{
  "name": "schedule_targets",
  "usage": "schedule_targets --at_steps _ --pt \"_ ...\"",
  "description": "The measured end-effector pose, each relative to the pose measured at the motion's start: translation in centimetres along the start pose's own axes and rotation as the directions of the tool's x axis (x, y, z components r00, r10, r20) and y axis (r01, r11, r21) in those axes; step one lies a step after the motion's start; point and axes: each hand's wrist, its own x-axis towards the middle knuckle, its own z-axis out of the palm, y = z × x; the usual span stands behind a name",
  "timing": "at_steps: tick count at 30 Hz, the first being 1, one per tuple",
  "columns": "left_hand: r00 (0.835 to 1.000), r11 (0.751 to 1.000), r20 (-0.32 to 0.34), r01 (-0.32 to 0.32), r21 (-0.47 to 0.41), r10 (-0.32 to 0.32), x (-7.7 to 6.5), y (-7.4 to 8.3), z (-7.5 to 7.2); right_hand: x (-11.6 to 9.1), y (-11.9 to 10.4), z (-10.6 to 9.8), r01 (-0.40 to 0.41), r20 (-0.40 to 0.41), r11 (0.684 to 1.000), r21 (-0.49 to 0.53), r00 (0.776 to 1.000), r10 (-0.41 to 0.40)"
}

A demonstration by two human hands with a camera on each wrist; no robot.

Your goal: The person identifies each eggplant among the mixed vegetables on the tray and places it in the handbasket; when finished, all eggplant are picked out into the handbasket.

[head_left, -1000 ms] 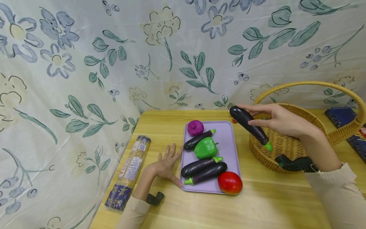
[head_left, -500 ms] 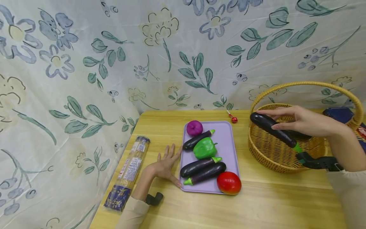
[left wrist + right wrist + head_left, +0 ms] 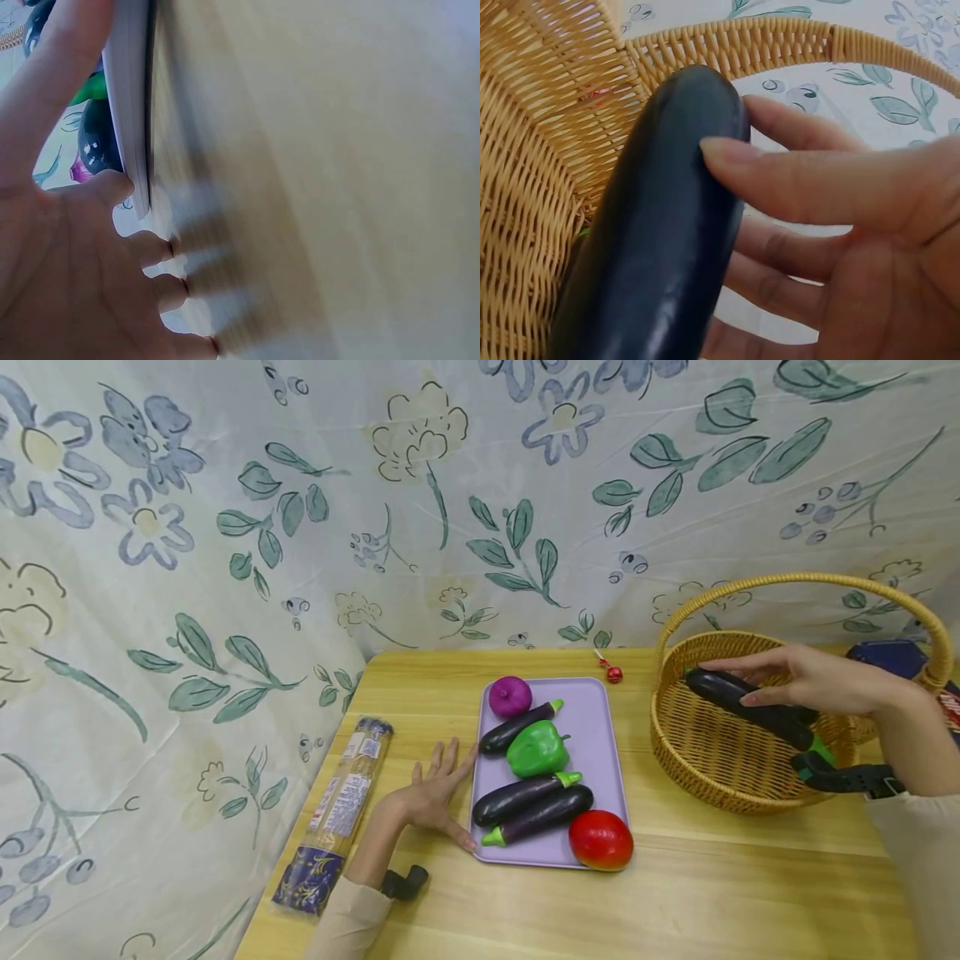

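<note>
My right hand [image 3: 825, 681] pinches a dark purple eggplant [image 3: 750, 708] between thumb and fingers inside the wicker basket [image 3: 678, 768]. In the right wrist view the thumb lies on the upper side of the eggplant [image 3: 656, 217], near its rounded end. Another eggplant [image 3: 807, 715] lies in the basket, mostly hidden behind the held one and the hand. With fingers spread, my left hand [image 3: 431, 797] touches the left edge of a lilac tray [image 3: 592, 727]. On the tray are several eggplants [image 3: 517, 799], a green bell pepper [image 3: 537, 749], a purple onion [image 3: 510, 697] and a red mango-like fruit [image 3: 601, 840].
A packet of dried noodles [image 3: 348, 802] lies left of my left arm. Behind the tray is a red lollipop [image 3: 614, 674]. The basket's tall handle [image 3: 810, 579] arches over its opening. A dark blue package [image 3: 888, 658] sits right of the basket, before a floral cloth backdrop [image 3: 420, 527].
My right hand has carried the eggplant rightward from the basket's left rim, then lowered it into the basket. The left hand has stayed at the tray's edge.
</note>
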Motion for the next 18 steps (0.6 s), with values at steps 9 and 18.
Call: schedule_targets --at_steps 9,18 --pt "1.000 1.000 -0.002 -0.002 0.000 0.002 0.0 0.0 0.0 1.5 1.3 0.6 0.001 -0.033 1.000 -0.003 0.999 -0.001" --pt "1.000 1.000 -0.003 -0.005 -0.003 0.005 -0.1 -0.1 0.0 2.9 2.1 1.2 -0.023 -0.046 0.999 -0.022 0.999 0.021"
